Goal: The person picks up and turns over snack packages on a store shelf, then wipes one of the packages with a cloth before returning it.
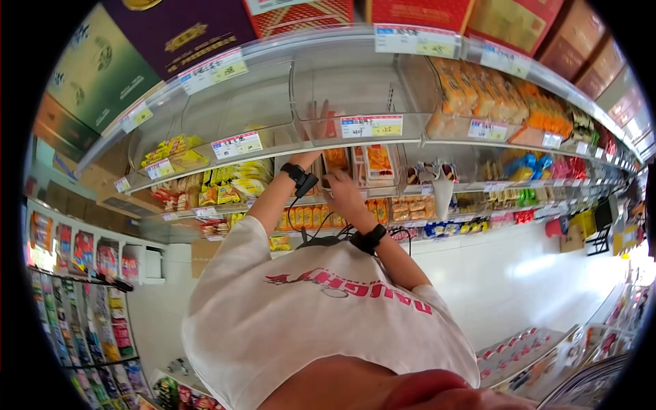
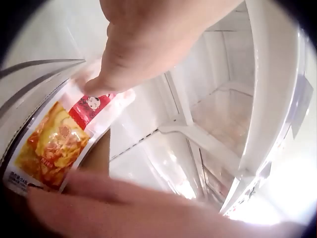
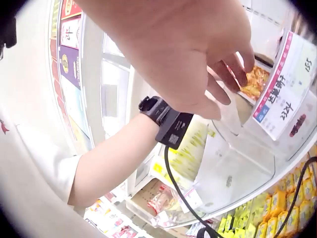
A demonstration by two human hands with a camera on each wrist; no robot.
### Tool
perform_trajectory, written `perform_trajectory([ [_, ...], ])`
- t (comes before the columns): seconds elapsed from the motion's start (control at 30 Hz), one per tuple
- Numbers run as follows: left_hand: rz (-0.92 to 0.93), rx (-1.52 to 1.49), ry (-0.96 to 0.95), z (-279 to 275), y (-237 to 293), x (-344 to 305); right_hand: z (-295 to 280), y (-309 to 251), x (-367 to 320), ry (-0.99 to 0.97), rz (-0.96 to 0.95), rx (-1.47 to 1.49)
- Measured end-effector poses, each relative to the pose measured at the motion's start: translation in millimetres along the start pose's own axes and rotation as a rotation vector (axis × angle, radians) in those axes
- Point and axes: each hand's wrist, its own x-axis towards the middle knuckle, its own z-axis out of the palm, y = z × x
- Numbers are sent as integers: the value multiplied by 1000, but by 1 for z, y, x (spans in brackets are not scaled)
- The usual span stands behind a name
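My left hand (image 1: 316, 140) reaches up in front of the shelf, its fingers at a clear plastic bin (image 1: 342, 82). In the left wrist view it pinches the top end of a white-bordered snack packet (image 2: 52, 144), printed with orange-yellow food and a red cartoon-face label. My right hand (image 1: 346, 197) is lower and to the right, fingers loosely bent; I see nothing in it. In the right wrist view its fingers overlap an orange-pictured packet (image 3: 256, 82) behind a price tag (image 3: 285, 87). Another white-bordered packet (image 1: 378, 162) stands in the bin below.
Yellow snack packs (image 1: 232, 184) fill bins to the left. Orange packaged cakes (image 1: 471, 92) sit at upper right. A white cloth-like item (image 1: 443, 191) hangs from the shelf. Gift boxes (image 1: 184, 34) line the top. A black cable (image 3: 181, 188) trails from the left wrist.
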Motion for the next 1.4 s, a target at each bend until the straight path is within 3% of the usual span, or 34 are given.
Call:
perform_trajectory([
  [0.1, -38, -46, 13, 14, -21, -16, 7, -4, -7, -233, 102, -115],
  [0.17, 29, 281, 216, 16, -26, -42, 14, 0, -8, -177, -4, -269],
  [0.27, -223, -214, -154, -71, 17, -67, 13, -6, -15, -143, -80, -311],
  [0.37, -264, -370, -61, -112, 43, -100, 18, 23, -6, -182, 27, -58],
  [0.4, -241, -336, -63, -119, 47, -112, 13, 19, -1, -190, 162, 41],
  [0.47, -350, -499, -357, -149, 65, -124, -8, 10, 31, -188, 403, 214],
  [0.5, -146, -555, -138, -145, 67, -140, -9, 16, 47, -239, 375, 124],
  [0.6, -220, -712, -326, -185, 85, -158, 14, 59, 61, -449, 321, -88],
  [0.63, -234, -742, -360, -198, 86, -164, 15, 63, 70, -591, 364, -67],
  [0.7, -238, -757, -356, -229, 82, -174, 28, 90, 77, -683, 445, -16],
  [0.77, -226, -737, -291, -268, 78, -179, 66, 174, 78, -528, 172, -15],
  [0.9, -80, -811, -73, -350, 74, -177, 35, 111, 81, -530, 232, -85],
  [0.97, 82, -929, 204, -371, 80, -176, 27, 116, 74, -474, 214, -133],
  [1.0, 127, -908, 370, -372, 85, -177, 7, 60, 71, -443, 287, -115],
  [1.03, 188, -878, 481, -372, 90, -175, 2, 57, 63, -358, 208, -152],
  [1.1, 283, -827, 500, -380, 94, -172, -18, 18, 46, -355, 363, 11],
  [1.2, 399, -789, 476, -389, 104, -163, -36, 3, 12, -252, 354, 260],
  [1.33, 464, -817, 403, -396, 117, -154, -67, -34, -30, -187, 353, 211],
  [1.37, 489, -821, 377, -396, 120, -150, -73, -44, -33, -202, 496, 213],
  [1.4, 528, -819, 343, -394, 122, -145, -73, -33, -44, -172, 468, 231],
])
